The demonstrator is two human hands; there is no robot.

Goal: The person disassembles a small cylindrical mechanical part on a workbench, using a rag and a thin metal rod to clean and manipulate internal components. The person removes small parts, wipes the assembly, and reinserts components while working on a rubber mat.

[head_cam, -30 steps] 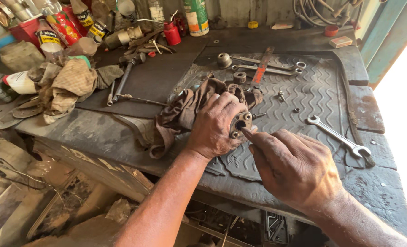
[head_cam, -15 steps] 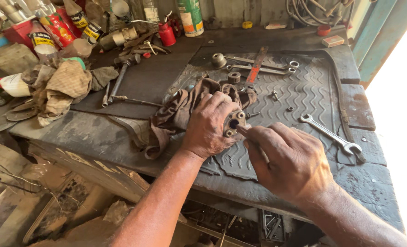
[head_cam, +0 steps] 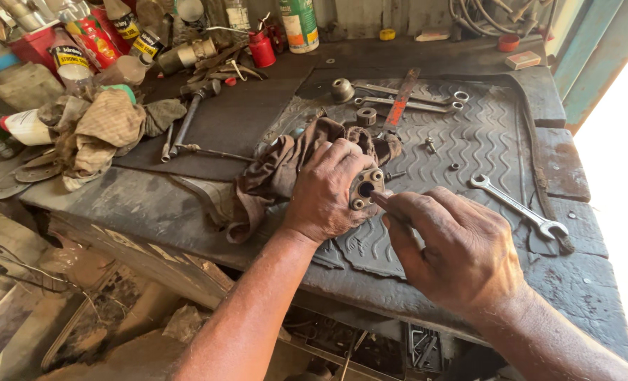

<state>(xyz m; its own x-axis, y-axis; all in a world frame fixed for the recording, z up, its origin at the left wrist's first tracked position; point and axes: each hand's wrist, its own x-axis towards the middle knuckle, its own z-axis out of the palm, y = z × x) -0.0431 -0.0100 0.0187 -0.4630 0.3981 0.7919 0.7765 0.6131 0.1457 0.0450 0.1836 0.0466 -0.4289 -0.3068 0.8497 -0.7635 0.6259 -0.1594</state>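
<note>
At a grimy workbench [head_cam: 151,204], the right hand [head_cam: 455,250] pinches a thin tool whose tip meets the centre hole of a small metal flange [head_cam: 365,188], which the left hand [head_cam: 328,190] grips firmly over a brown rag [head_cam: 278,166]. The work appears to be cleaning or picking out the bore; steady, fine pressure seems called for. Beyond lie a spanner [head_cam: 518,208], loose nuts and cans.
</note>
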